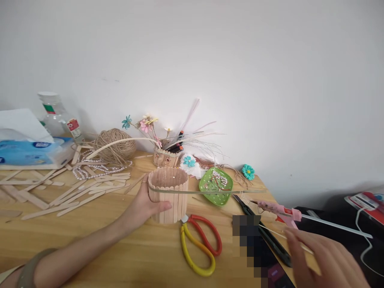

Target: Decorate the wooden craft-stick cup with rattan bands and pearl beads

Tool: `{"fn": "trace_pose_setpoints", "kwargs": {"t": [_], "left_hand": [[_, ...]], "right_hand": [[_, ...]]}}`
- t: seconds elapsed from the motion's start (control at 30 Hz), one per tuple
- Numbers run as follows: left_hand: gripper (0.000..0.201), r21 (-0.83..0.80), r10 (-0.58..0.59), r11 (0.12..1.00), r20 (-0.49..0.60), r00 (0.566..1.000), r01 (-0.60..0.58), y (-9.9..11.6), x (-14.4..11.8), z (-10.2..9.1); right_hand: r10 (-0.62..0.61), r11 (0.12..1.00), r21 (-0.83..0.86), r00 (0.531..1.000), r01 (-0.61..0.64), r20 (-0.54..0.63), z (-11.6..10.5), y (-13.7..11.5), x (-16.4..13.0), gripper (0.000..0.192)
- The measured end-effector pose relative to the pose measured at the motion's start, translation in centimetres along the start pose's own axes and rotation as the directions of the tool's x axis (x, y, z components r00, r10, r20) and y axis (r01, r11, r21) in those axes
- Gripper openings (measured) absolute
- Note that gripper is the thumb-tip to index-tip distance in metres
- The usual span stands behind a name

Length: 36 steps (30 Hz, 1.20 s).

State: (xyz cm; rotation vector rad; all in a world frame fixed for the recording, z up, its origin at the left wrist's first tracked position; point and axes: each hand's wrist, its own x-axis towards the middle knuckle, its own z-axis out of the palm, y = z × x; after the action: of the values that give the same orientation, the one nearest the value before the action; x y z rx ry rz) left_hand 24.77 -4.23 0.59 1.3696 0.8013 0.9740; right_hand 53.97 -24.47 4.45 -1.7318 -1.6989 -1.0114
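Note:
My left hand (pixel 153 204) is wrapped round the side of a cup made of wooden craft sticks (pixel 177 204), thumb across its front. The cup stands upright over the table. A thin greenish ribbon (pixel 249 191) runs across the cup's front below the rim and sticks out to the right, past a green dish (pixel 211 200). At the lower right my right hand (pixel 327 260) is open, fingers loosely bent with nothing visible in them. Just beyond its fingertips lies a pink hot glue gun (pixel 285 212) with a glue stick in its back. Red-and-yellow-handled scissors (pixel 201 244) lie in front of the cup.
Loose craft sticks (pixel 90 196), pearl beads (pixel 87 172) and a twine ball (pixel 115 146) lie left. A tissue pack (pixel 33 152) and glass bottle (pixel 54 114) stand behind. A decorated holder (pixel 163 160) is near the wall. A dark utility knife (pixel 276 246) and phone (pixel 273 268) lie right.

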Motion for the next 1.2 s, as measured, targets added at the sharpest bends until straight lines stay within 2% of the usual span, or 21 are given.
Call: {"fn": "trace_pose_setpoints", "kwargs": {"t": [0.07,0.1,0.17,0.23,0.3,0.37,0.43,0.57,0.7,0.87,0.97,1.2], "left_hand": [[0.082,0.011,0.020,1.000,0.006,1.000,-0.020,0.0,-0.1,0.2],[0.082,0.017,0.025,1.000,0.011,1.000,-0.025,0.1,-0.2,0.3],[0.079,0.012,0.025,1.000,0.025,0.999,-0.025,0.2,-0.3,0.5],[0.077,-0.019,0.015,1.000,0.046,0.999,-0.014,0.4,-0.4,0.7],[0.078,-0.035,-0.002,0.999,0.053,0.999,0.004,0.7,-0.4,0.8],[0.078,-0.003,-0.015,1.000,0.021,1.000,0.015,0.7,-0.3,0.6],[0.077,0.047,-0.018,0.999,-0.024,1.000,0.019,0.6,-0.2,0.4],[0.077,0.061,-0.013,0.998,-0.053,0.999,0.016,0.2,0.0,0.3],[0.076,0.035,-0.016,0.999,-0.041,0.999,0.018,0.2,-0.1,0.5],[0.077,-0.048,-0.037,0.998,0.008,0.999,0.037,0.6,-0.6,0.6],[0.078,-0.056,-0.068,0.996,0.018,0.998,0.069,0.6,-0.9,0.6],[0.079,-0.096,-0.059,0.993,0.084,0.995,0.067,0.4,-0.9,0.3]], "right_hand": [[-0.242,0.970,0.029,0.970,0.243,-0.035,0.6,-4.2,3.3,0.020],[-0.282,0.957,0.061,0.958,0.284,-0.045,1.2,-6.0,4.9,0.020],[-0.267,0.955,0.141,0.964,0.263,0.013,2.8,-8.5,7.6,0.022],[-0.254,0.952,0.204,0.961,0.229,0.106,4.5,-9.7,9.1,0.027],[-0.237,0.944,0.279,0.949,0.175,0.207,5.7,-10.0,9.7,0.029],[-0.226,0.930,0.346,0.939,0.128,0.260,6.1,-10.0,9.6,0.033],[-0.226,0.922,0.362,0.950,0.137,0.215,5.6,-10.2,9.4,0.033],[-0.327,0.915,0.273,0.943,0.297,0.070,3.7,-10.8,9.6,0.028],[-0.386,0.913,0.186,0.917,0.363,0.101,3.1,-10.7,10.1,0.023],[-0.299,0.934,0.254,0.937,0.250,0.178,4.5,-9.7,10.4,0.036],[-0.265,0.928,0.328,0.932,0.177,0.247,5.2,-9.4,10.4,0.038],[-0.234,0.879,0.477,0.872,0.001,0.431,5.4,-9.1,10.8,0.036]]}}
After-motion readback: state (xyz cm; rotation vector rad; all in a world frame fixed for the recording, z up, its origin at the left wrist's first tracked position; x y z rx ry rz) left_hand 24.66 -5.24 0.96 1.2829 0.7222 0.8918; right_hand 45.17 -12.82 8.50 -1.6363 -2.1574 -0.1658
